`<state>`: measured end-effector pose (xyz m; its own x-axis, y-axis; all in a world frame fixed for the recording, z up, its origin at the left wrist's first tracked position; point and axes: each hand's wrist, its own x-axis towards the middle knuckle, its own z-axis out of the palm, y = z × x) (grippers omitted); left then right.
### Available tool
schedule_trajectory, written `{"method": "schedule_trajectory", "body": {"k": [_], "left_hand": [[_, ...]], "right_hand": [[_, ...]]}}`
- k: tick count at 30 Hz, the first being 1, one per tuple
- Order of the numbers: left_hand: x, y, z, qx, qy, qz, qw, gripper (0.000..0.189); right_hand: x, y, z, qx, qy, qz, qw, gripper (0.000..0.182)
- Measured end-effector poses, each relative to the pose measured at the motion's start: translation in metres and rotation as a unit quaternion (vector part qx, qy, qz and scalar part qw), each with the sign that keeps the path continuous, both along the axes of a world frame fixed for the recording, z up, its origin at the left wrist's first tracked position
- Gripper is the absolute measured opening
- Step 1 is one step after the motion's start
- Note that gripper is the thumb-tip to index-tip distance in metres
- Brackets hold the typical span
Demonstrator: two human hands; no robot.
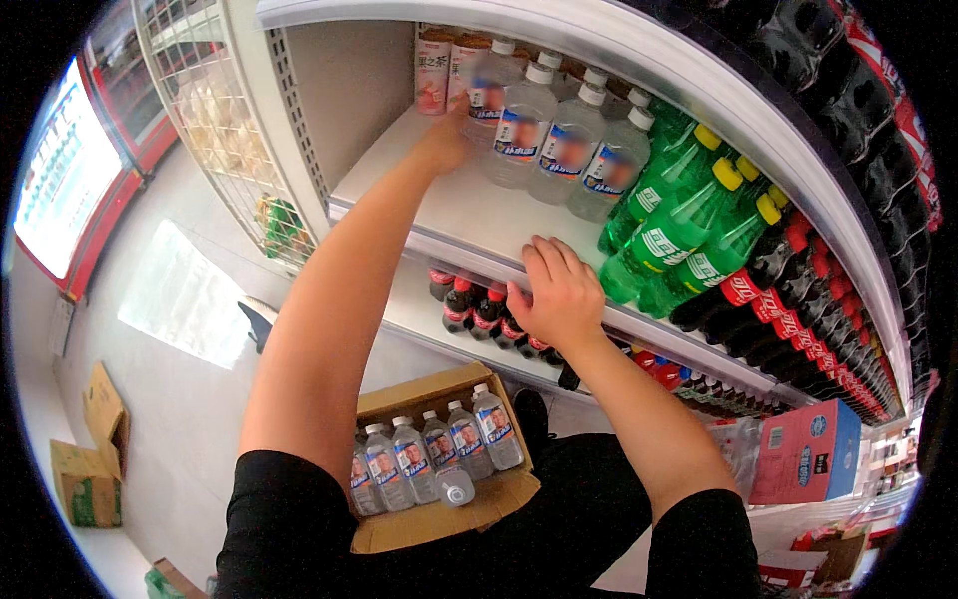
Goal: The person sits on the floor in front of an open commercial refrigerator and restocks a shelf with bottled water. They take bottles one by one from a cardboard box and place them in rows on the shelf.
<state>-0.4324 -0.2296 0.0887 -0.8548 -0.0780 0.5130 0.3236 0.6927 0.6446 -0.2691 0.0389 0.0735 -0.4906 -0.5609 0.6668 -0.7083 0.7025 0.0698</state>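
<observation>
My left hand (445, 142) reaches into the upper shelf (374, 161), its fingers against a clear plastic bottle (486, 112) with a blue label and white cap. Whether the fingers are closed round it is hard to tell. Right of it stand several like bottles (572, 150); pink cans (432, 73) are behind and to the left. My right hand (560, 288) rests on the shelf's front edge, fingers slightly bent, holding nothing. Below, an open cardboard box (441, 517) holds several upright bottles (414, 460) of the same kind, and another (455, 487) leans out towards me.
Green soda bottles (662, 232) with yellow caps and cola bottles (793, 322) fill the shelf's right side. Small cola bottles (486, 311) stand below. A wire rack (217, 127) is at left, a pink carton (797, 453) at lower right, and cardboard boxes (86, 479) at far left.
</observation>
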Motion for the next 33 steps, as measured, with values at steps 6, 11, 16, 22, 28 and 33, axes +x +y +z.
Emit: {"method": "schedule_trajectory", "body": {"k": [6, 11, 16, 22, 28, 33], "left_hand": [[0.109, 0.051, 0.033, 0.021, 0.210, 0.025, 0.977, 0.033], [0.275, 0.082, -0.056, -0.005, 0.134, -0.115, 0.984, 0.017], [0.391, 0.134, -0.196, -0.065, -0.131, -0.193, 0.970, 0.024], [0.403, 0.167, -0.207, -0.019, -0.452, -0.137, 0.881, 0.030], [0.406, 0.155, -0.256, 0.319, -0.408, -0.144, 0.843, 0.041], [0.443, 0.127, -0.231, 0.173, -0.164, -0.306, 0.922, 0.044]], "right_hand": [[0.000, 0.010, -0.002, -0.008, 0.011, -0.009, 1.000, 0.045], [0.001, 0.002, -0.001, -0.022, 0.004, 0.001, 1.000, 0.044], [0.000, 0.005, -0.002, -0.018, 0.008, -0.006, 1.000, 0.043], [-0.001, 0.006, 0.000, -0.017, 0.002, -0.007, 1.000, 0.042], [-0.002, 0.005, -0.002, -0.014, 0.005, -0.005, 1.000, 0.041], [-0.002, 0.005, -0.004, -0.013, -0.001, 0.000, 1.000, 0.042]]}}
